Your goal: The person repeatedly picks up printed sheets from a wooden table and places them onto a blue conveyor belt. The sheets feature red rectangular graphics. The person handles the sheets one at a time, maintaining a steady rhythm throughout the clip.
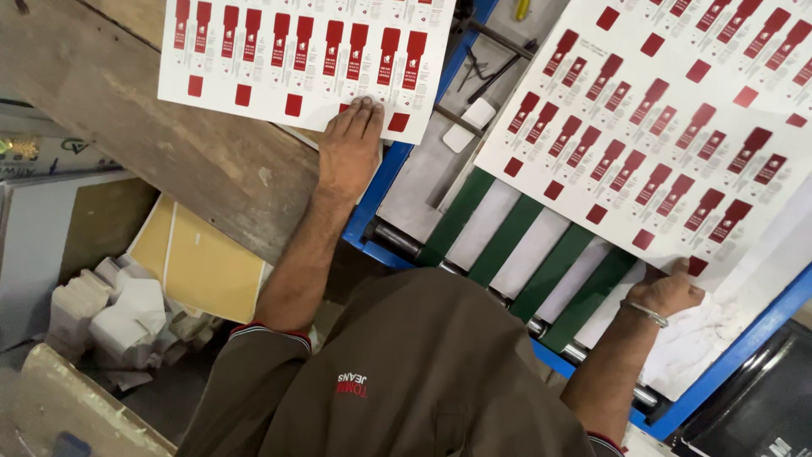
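Wood, rough and grey-brown, makes up the worn plank tabletop [194,161] at the left. Below its edge, on the floor, lie a flat yellow card sheet [203,262] and a loose heap of folded white card scraps [118,317].

On the tabletop rests a glossy white printed sheet with rows of red die-cut label shapes [304,51]. The left hand [348,148] lies flat on its near edge, fingers straight and pressed together.

Right of it runs a blue-framed metal feed table [376,203], with green belts [507,245] over steel rollers; narrow tools lie in the open grey bay above.

A second, larger white sheet of red label shapes [660,127] lies slanted over the belts. The right hand [668,292], wearing a steel bangle [644,313], grips its near edge, fingers curled and pinching the sheet.
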